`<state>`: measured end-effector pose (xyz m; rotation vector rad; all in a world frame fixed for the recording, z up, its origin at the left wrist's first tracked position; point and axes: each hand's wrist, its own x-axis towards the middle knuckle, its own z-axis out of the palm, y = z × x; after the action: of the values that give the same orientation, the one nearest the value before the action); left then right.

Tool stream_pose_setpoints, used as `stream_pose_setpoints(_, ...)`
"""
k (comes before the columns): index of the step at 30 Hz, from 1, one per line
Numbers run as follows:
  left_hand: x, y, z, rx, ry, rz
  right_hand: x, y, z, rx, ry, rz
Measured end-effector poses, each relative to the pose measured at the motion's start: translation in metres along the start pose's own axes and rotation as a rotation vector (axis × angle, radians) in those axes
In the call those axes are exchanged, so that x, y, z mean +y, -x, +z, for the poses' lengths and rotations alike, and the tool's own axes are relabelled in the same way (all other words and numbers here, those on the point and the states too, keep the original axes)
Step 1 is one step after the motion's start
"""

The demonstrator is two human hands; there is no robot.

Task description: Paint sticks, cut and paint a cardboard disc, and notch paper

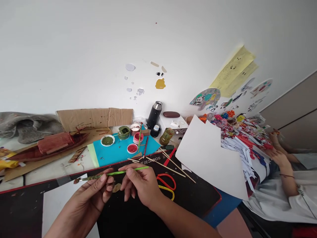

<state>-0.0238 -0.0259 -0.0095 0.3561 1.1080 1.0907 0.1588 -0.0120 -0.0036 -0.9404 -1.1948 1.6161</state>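
Head view: left hand [92,195] pinches the brush [117,172] near its bristles; right hand [145,188] holds its green end between thumb and finger. Step, as judged: handling the brush over the mat [198,190]. Any repositioning calls for one firm hold. Beyond the brush: sticks [168,167], mat edge, pots [123,134]. Right of it: scissors [170,189], then open mat.

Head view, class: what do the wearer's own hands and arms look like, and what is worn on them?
The left hand and right hand are both bare, without gloves. The right forearm shows no sleeve, watch or bracelet.
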Motion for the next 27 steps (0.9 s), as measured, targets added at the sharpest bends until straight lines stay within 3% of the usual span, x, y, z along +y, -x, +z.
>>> stream_pose_setpoints(5,-0.021,0.016,-0.011,-0.337,-0.286,-0.140,-0.022,-0.009,-0.015,0.125,0.050,-0.126)
stream_pose_setpoints(8,-0.026,0.019,-0.014,-0.495,-0.351,-0.224,-0.051,-0.014,-0.046,0.289,0.099,-0.208)
stream_pose_setpoints(11,-0.019,0.008,-0.004,-0.550,-0.413,-0.145,-0.080,-0.016,-0.084,0.441,0.226,-0.304)
stream_pose_setpoints(16,0.006,-0.025,0.043,-0.584,-0.610,0.150,-0.113,-0.014,-0.138,0.588,0.412,-0.402)
stream_pose_setpoints(19,0.015,-0.048,0.079,-0.520,-0.730,0.370,-0.120,-0.016,-0.160,0.634,0.544,-0.436)
stream_pose_setpoints(24,0.007,-0.099,0.133,-0.428,-0.923,0.604,-0.117,-0.029,-0.184,0.631,0.978,-0.350)
stream_pose_setpoints(27,-0.004,-0.129,0.162,-0.415,-1.037,0.632,-0.112,-0.045,-0.193,0.588,1.148,-0.276)
